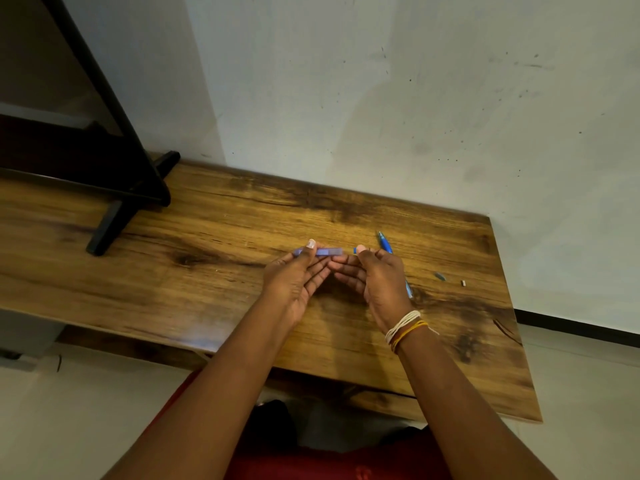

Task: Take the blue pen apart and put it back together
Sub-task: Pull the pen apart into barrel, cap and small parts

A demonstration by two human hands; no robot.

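Two hands meet above the middle of the desk, each pinching one part of the blue pen. On the left, the left hand holds the translucent blue barrel level between thumb and fingers, its open end pointing right. Just beside it, apart by a small gap, the right hand pinches a small blue end piece at its thumb tip; whether this is a cap or a plug is too small to tell. Behind the right hand a blue refill section with its tip lies on the desk, angled toward the far edge. Further right, near the right edge, lie a small grey part and a tiny pale part, well apart from the hands.

As I judge it, the pen is apart and reassembly is not finished. The risk is loss: the two tiny parts sit close to the right edge, and a sweep of the right wrist, which wears thread bracelets, could knock them to the floor. The end piece could also slip from so slight a pinch, or be pushed in before the refill goes back.

Dark knots mark the wood-grain desk top; a black stand occupies its far left corner. A scuffed white wall runs behind the far edge, with pale floor to the right.
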